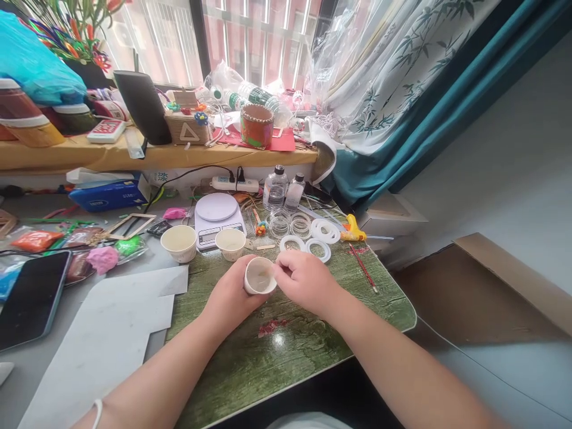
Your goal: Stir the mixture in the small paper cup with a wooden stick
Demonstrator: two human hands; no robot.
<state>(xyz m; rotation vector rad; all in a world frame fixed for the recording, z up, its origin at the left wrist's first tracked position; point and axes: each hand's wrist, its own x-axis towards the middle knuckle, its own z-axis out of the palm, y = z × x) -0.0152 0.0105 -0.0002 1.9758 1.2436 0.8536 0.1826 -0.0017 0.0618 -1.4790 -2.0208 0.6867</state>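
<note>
The left hand (232, 296) is closed around a small white cup (259, 276), held over the near middle of the green woodgrain table (313, 339). The right hand (306, 283) is partly closed, fingertips against the cup's right rim. Two similar cups (179, 243) stand farther left, beside a digital kitchen scale (215, 219); white rings (319, 238) lie far right.
</note>
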